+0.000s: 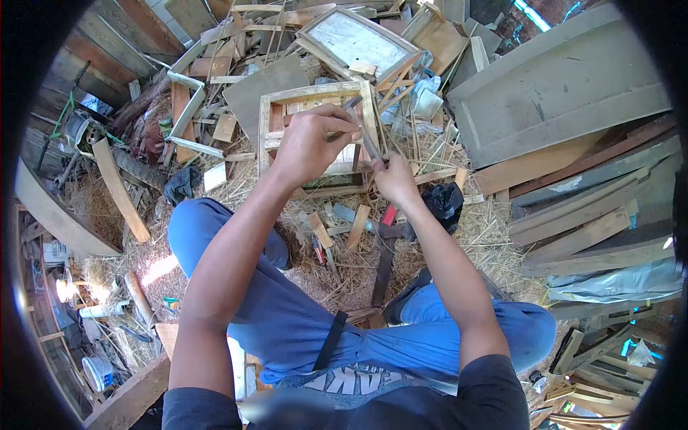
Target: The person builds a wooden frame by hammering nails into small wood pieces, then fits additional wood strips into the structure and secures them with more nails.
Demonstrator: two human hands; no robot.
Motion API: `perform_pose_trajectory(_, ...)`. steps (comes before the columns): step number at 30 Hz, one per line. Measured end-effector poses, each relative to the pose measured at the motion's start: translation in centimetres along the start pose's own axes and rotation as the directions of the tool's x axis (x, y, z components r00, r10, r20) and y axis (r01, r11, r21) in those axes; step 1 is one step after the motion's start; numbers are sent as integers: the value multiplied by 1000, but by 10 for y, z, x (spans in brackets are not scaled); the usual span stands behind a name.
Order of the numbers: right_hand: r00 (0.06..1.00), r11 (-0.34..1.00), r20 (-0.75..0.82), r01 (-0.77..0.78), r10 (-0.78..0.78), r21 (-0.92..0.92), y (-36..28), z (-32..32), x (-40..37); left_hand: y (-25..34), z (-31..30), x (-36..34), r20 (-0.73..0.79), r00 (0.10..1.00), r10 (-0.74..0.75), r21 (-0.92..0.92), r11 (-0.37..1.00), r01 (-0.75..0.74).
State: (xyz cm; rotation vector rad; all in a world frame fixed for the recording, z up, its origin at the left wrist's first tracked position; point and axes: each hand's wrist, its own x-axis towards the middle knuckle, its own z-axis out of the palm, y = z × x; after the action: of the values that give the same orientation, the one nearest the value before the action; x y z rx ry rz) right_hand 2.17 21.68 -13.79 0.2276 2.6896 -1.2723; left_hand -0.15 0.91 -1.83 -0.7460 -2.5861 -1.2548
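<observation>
My left hand is closed, thumb and fingers pinching a narrow dark strip that sticks out past the fingertips. My right hand wraps round the lower end of a flat grey metal-looking bar, which slants up toward the left fingertips. What kind of tool the bar is, I cannot tell. Both hands are over a small rectangular wooden frame, which has wooden pieces inside it and lies on the straw-covered ground. Below the right hand shows a red piece beside a long dark flat bar.
Between my legs lie wood offcuts and a small red-handled tool. A black plastic bag sits right of my right wrist. Large panels and stacked boards stand at right. A white-faced framed panel lies beyond.
</observation>
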Motion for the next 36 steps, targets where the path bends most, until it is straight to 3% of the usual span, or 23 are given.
perform_pose_trajectory(2,999,1000,-34,-12,13,22,-8,-1,-4,1,0,0,7,1000,-17,10,1000,17)
perform_pose_trajectory(4,996,966,-24,85,-81,243,-12,-1,-6,3,-1,0,13,999,-30,11,1000,29)
perform_pose_trajectory(5,996,966,-24,86,-83,242,-14,-1,-8,4,-2,0,21,999,-43,14,999,43)
perform_pose_trajectory(7,975,743,-105,219,-198,633,-18,-1,-11,2,-1,0,21,1000,-15,20,1000,15)
perform_pose_trajectory(8,974,741,-104,220,-200,634,-20,-1,-10,0,-2,0,22,1000,10,28,1000,-11)
perform_pose_trajectory(10,912,642,-194,395,-362,657,-29,-5,-10,1,-3,0,15,1000,9,29,1000,-10)
perform_pose_trajectory(14,901,723,-142,416,-410,552,-39,-17,-16,-1,1,0,-3,1000,8,33,999,-8)
perform_pose_trajectory(17,925,723,-100,352,-368,595,-41,-11,-13,1,0,1,10,1000,-21,10,1000,21)
perform_pose_trajectory(19,973,708,32,143,-227,691,-46,-16,-16,1,0,1,10,1000,-10,15,1000,9)
perform_pose_trajectory(25,953,777,-30,264,-301,572,-47,-20,-14,1,-1,1,16,1000,-20,4,1000,19)
perform_pose_trajectory(28,964,786,59,175,-259,593,-54,-29,-18,0,-1,1,18,1000,-9,7,1000,9)
perform_pose_trajectory(36,953,776,52,211,-299,595,-52,-30,-14,-1,0,0,11,1000,-21,9,1000,21)
